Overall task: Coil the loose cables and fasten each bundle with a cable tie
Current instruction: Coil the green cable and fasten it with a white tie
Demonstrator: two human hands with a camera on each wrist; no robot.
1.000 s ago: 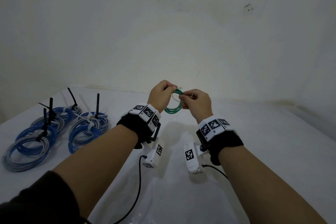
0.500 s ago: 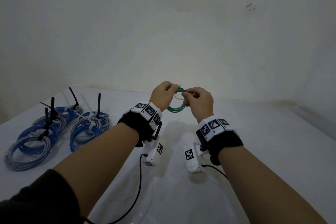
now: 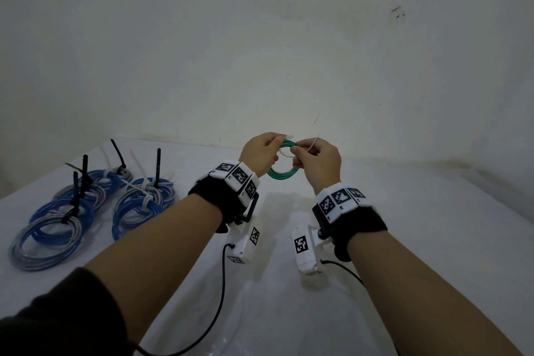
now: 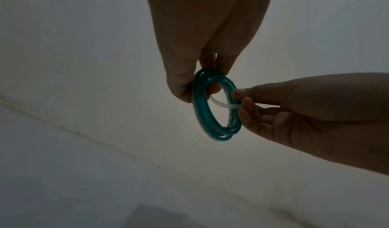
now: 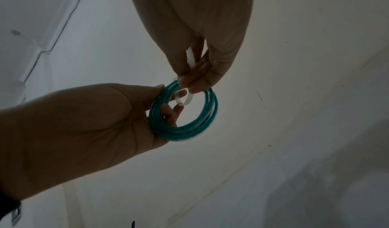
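So the green coil [image 3: 282, 175] is up in the air above the white table [image 3: 404, 225], well to the right of the pile of already-tied blue coils [image 3: 86, 208]. The left hand [image 3: 260, 153] is pinching the coil's top edge, fingers curled around the strands. The right hand [image 3: 318, 160] is just beside it on the coil's right, thumb and finger clamped on the white cable tie [image 5: 185, 101], which loops through the middle of the coil. The tail sticks up past the right hand's knuckles.

My guess is the tie isn't cinched yet; the loop looks slack. The risk is that if the left pinch loosens, the thin strands spring apart and some end up outside the loop. Also, pulling the tail at an angle could snag the tie or drag the coil out of round.
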